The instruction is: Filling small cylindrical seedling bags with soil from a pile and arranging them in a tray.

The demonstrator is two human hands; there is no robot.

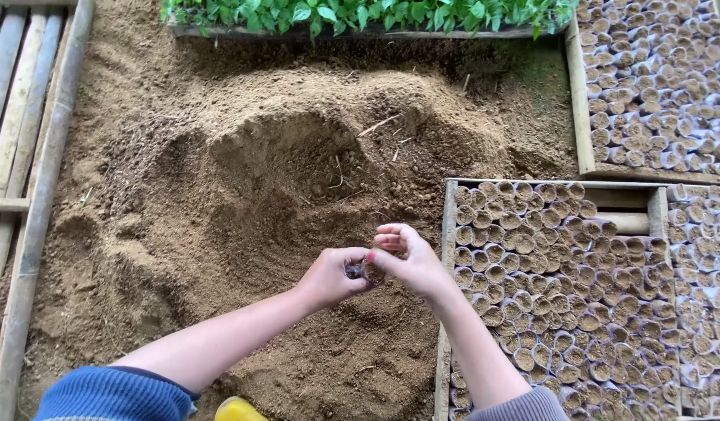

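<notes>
Both hands meet over a heap of brown soil (282,179). My left hand (329,277) is closed around a small soil-filled nursery pot (360,272), mostly hidden between the hands. My right hand (407,261) presses its fingertips against the top of that pot, its other fingers curled above. Just right of the hands lies a wooden frame (448,234) packed with several filled small pots (563,281) standing upright in rows.
A second wooden frame (578,101) of filled pots sits at the upper right. Green seedlings (360,12) line the top edge. Bamboo poles (32,195) run down the left side. A yellow object (237,409) shows at the bottom edge between my arms.
</notes>
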